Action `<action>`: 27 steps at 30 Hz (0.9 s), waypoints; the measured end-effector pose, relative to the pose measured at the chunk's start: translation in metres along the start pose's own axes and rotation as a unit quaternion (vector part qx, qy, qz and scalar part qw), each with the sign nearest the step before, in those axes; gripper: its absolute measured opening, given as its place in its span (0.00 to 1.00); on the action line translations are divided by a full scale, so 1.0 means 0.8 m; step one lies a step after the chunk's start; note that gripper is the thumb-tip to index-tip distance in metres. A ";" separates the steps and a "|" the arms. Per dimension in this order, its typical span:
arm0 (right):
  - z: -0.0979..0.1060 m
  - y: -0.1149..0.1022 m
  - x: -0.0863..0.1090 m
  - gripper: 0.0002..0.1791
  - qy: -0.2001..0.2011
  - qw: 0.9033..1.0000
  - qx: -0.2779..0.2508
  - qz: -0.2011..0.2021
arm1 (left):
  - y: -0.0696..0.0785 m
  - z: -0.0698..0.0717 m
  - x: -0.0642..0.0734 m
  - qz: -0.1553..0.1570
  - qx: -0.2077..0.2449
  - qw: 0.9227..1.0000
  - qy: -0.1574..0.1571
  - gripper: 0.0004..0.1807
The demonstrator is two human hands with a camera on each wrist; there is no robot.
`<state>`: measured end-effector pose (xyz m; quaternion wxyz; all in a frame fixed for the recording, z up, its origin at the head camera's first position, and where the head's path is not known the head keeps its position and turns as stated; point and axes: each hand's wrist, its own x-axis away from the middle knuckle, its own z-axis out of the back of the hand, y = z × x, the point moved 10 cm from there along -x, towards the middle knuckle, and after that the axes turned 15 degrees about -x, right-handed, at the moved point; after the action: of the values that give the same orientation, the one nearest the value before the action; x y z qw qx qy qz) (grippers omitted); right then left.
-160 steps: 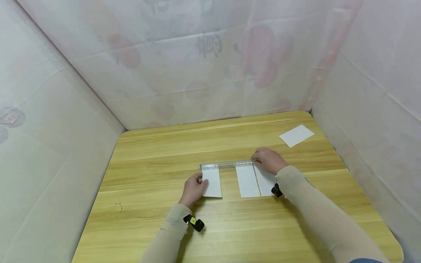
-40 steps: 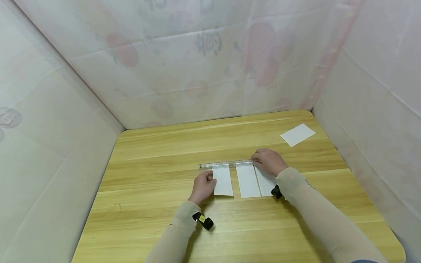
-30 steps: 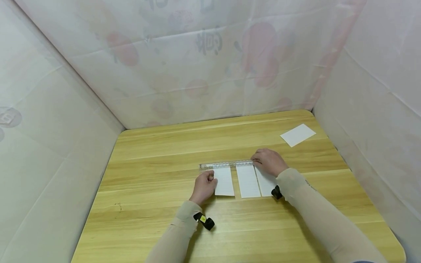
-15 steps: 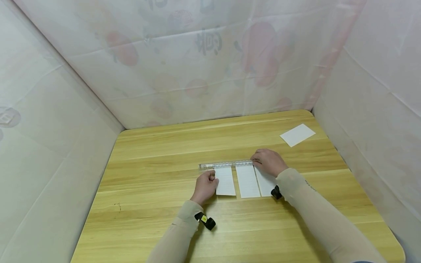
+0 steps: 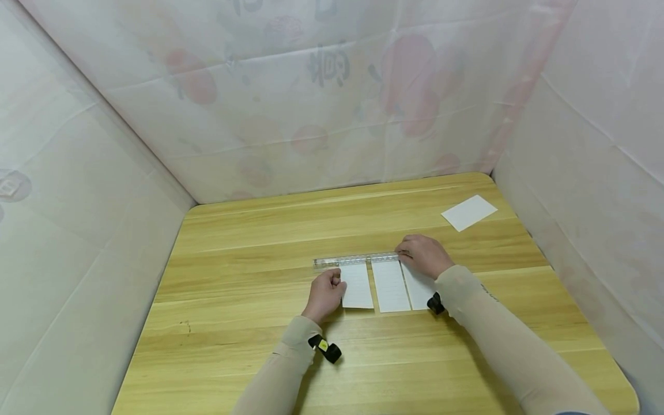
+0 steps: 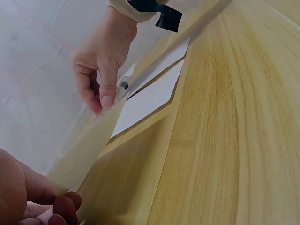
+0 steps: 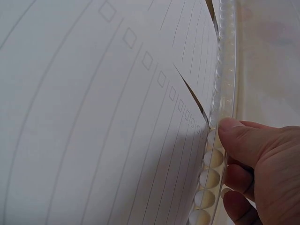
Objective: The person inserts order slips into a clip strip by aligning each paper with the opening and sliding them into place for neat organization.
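My left hand [image 5: 325, 294] pinches the left edge of a lined white card [image 5: 358, 287]. In the left wrist view this card [image 6: 86, 152] is tilted up off the table. A clear ruler-like plastic strip [image 5: 355, 260] lies across the cards' top ends; a row of round shapes runs along it in the right wrist view. My right hand [image 5: 424, 255] pinches the strip near its right end. Beneath the strip lie a middle card [image 5: 391, 286] and a right card [image 5: 418, 288], the latter partly hidden by my right hand. A narrow gap separates the left card from the middle one.
Another white card [image 5: 469, 213] lies at an angle near the back right of the wooden table [image 5: 233, 323]. Printed sheeting [image 5: 290, 115] stands behind the table and on both sides.
My left hand has moved the left card rightward along the strip, narrowing the gap to the middle card. My right hand and the strip stay in place.
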<state>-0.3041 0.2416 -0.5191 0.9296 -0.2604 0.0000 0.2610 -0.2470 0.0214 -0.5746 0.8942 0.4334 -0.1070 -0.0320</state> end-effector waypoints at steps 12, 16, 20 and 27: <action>0.000 0.001 0.001 0.07 0.000 1.000 0.000 0.001 | 0.003 0.000 0.000 0.000 -0.002 1.000 0.003 0.22; 0.000 0.000 0.001 0.07 -0.001 1.000 0.001 0.005 | 0.003 -0.003 -0.001 -0.001 0.002 1.000 0.000 0.22; 0.002 -0.002 0.001 0.07 0.003 1.000 -0.001 0.012 | 0.003 -0.004 -0.003 -0.005 0.001 1.000 0.000 0.22; 0.003 -0.003 0.001 0.07 0.004 1.000 -0.003 0.017 | 0.003 -0.007 -0.004 -0.012 -0.004 1.000 -0.001 0.22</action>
<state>-0.3024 0.2414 -0.5162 0.9241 -0.2643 0.0070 0.2758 -0.2489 0.0281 -0.5767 0.8953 0.4313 -0.1028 -0.0434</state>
